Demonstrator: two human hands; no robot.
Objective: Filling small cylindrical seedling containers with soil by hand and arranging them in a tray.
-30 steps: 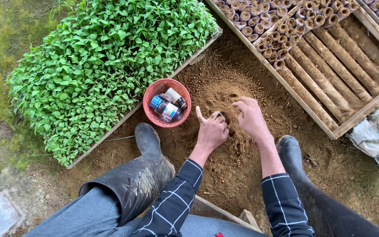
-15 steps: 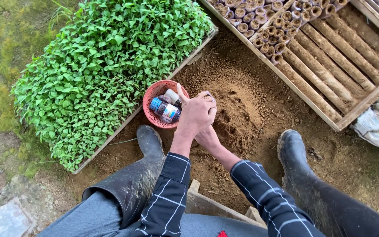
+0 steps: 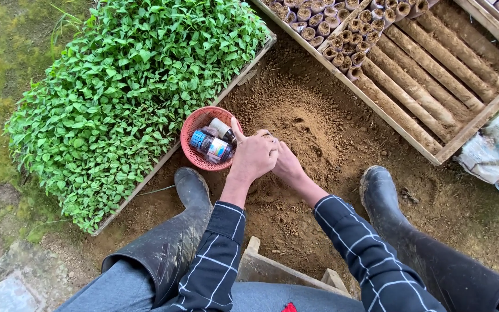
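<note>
Both hands pressed together over the soil mound

The left hand cups over the right hand, curled closed around something I cannot make out, just beside the red basket of small bottles, at the near edge of the soil mound. The soil looks loose, dry and crumbly, best scooped in cupped palms. Half a second ago the hands were already joined; earlier they lay apart on the mound.
</note>
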